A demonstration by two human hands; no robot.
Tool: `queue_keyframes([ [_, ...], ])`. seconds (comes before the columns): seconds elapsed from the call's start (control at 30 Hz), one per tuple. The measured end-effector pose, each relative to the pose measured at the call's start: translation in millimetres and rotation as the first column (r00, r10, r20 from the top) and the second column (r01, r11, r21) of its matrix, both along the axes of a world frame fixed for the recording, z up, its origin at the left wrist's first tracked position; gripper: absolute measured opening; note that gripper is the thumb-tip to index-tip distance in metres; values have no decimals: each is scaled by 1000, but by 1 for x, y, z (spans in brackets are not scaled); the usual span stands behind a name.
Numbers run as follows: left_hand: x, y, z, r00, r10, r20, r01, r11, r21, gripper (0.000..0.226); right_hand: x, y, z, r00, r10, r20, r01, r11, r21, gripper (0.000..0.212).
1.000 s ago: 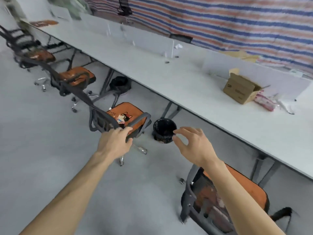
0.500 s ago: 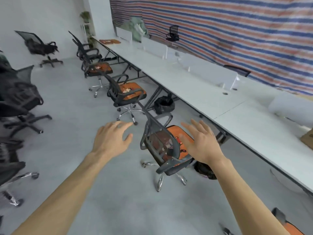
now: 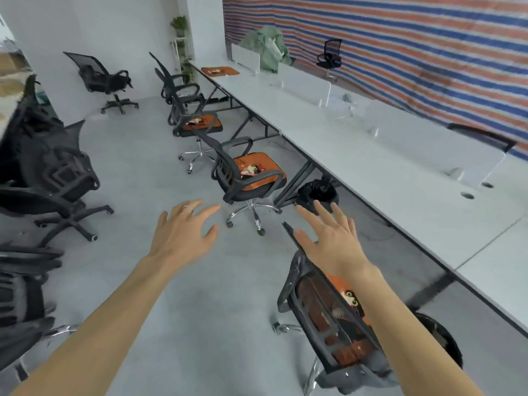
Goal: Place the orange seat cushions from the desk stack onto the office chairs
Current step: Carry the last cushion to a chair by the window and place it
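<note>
Both my hands are stretched out in front of me with spread fingers, holding nothing. My left hand (image 3: 183, 232) hangs over bare floor. My right hand (image 3: 333, 241) hovers above the backrest of the nearest chair (image 3: 323, 315), which carries an orange cushion (image 3: 351, 298). Two more chairs along the desk bear orange cushions, the middle chair's cushion (image 3: 255, 168) and the farther chair's cushion (image 3: 200, 122). An orange cushion stack (image 3: 220, 71) lies on the far end of the long white desk (image 3: 371, 178). A chair (image 3: 178, 87) near that end shows no cushion.
Several black office chairs (image 3: 48, 172) crowd the left side, another (image 3: 105, 78) stands by the back wall. Black bins (image 3: 317, 192) sit under the desk. White dividers (image 3: 303, 84) stand on the desk. Open grey floor lies between the two chair rows.
My left hand has let go of a chair back. The view has swung up and left along the desk row, and both hands have opened with fingers spread.
</note>
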State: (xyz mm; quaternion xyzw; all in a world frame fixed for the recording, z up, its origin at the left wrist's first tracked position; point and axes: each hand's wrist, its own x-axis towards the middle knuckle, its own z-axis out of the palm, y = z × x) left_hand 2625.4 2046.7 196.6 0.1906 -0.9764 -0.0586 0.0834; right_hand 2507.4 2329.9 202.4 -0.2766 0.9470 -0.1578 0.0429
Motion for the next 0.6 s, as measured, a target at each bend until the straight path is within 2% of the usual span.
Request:
queue_keyframes([
  [0.2,-83,-115,16,994,93,-63,-90,994,60,49,-97,-135,15,997,80,0,-79,996,-37,57],
  [0.4,-168,-273,-4,981,138,-137,-126,987,97,48,-196,-291,10,987,135,-83,-140,988,-60,54],
  [0.6,-263,-423,1,993,98,-72,-91,992,91,51,-285,-438,12,996,67,-57,-72,994,-83,50],
])
